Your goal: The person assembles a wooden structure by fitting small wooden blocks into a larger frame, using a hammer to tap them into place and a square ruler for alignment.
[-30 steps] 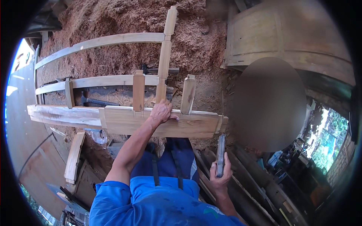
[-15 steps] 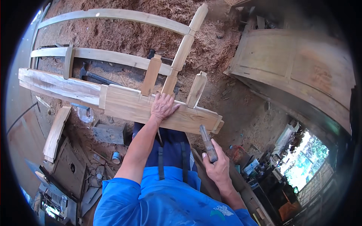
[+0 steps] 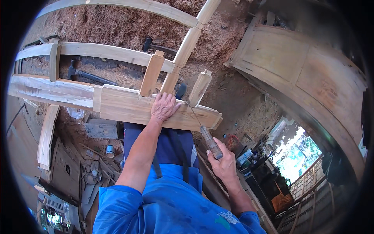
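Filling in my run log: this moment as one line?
left hand: flat on wooden frame | right hand: gripping chisel, tip at frame

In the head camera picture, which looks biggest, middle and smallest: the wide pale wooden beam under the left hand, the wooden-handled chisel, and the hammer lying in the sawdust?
1. Wide pale wooden beam, by far.
2 and 3. Unsure: the wooden-handled chisel and the hammer look alike in length, and the chisel is nearer the camera.

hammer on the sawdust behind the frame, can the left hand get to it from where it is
Probably not without shifting. The left hand lies flat on the wide board, and the hammer sits on the sawdust beyond it, under the curved rail. The hand would have to thread between board and rail.
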`<state>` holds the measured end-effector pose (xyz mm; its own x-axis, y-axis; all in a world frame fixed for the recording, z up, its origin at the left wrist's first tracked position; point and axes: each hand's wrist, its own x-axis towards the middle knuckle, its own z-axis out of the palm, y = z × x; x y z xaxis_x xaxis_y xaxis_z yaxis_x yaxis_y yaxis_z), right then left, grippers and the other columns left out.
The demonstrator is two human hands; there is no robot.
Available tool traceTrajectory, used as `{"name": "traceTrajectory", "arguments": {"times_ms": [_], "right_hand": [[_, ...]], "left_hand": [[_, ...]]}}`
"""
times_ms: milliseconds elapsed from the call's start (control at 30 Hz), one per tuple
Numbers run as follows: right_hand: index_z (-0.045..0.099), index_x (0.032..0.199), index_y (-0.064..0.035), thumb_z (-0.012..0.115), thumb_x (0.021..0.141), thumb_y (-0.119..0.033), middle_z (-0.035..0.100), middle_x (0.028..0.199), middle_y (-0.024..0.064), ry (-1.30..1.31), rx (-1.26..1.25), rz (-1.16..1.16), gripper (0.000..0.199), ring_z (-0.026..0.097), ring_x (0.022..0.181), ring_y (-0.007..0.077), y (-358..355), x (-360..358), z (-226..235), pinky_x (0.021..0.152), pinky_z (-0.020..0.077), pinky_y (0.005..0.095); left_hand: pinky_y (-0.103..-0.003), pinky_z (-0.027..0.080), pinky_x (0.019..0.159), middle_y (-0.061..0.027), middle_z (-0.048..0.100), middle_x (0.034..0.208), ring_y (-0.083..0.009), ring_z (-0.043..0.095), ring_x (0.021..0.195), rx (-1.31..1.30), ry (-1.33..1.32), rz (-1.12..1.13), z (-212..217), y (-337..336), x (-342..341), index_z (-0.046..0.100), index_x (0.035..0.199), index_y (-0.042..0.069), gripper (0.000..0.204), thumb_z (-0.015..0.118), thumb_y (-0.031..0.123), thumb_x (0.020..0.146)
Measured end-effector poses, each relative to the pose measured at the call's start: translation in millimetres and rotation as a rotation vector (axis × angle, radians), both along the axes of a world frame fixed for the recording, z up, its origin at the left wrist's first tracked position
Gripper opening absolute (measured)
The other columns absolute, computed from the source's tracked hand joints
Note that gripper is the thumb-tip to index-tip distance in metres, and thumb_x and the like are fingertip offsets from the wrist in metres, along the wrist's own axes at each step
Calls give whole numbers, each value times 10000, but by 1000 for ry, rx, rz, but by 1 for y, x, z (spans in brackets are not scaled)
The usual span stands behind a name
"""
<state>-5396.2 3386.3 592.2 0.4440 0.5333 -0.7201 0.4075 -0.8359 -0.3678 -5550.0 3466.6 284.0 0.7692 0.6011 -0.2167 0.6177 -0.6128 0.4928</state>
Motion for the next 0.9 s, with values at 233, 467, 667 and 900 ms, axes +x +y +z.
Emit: {"name": "traceTrajectory", "arguments": {"times_ms": [233,467,667,900], "right_hand": [[596,1281,19,699,844,-144,702,944,267,77,-111,-24,478,713,912,402,25,14,-36,796,555,421],[587,1294,1,671,851,-166,674,869,303,138,-160,-34,481,678,851,477,28,21,-52,758,536,518],[569,1322,-2,668,850,-192,674,896,311,120,-112,-37,518,664,867,495,26,24,-88,771,528,532],[556,1339,24,655,851,-169,683,891,300,126,-100,40,534,663,842,505,21,28,-55,776,540,532]], "left_hand": [[-415,406,921,-38,592,892,-219,564,926,-10,32,-5,0,-4,0,657,899,118,427,568,534,933],[-411,403,924,-28,584,879,-211,564,925,-24,72,2,2,0,2,665,891,130,423,562,537,934],[-410,404,915,-24,576,878,-208,560,923,-11,74,-28,5,-4,7,671,905,132,417,575,537,926],[-420,401,936,-23,577,898,-208,556,943,-44,115,-25,1,-4,2,665,916,135,411,580,537,924]]}}
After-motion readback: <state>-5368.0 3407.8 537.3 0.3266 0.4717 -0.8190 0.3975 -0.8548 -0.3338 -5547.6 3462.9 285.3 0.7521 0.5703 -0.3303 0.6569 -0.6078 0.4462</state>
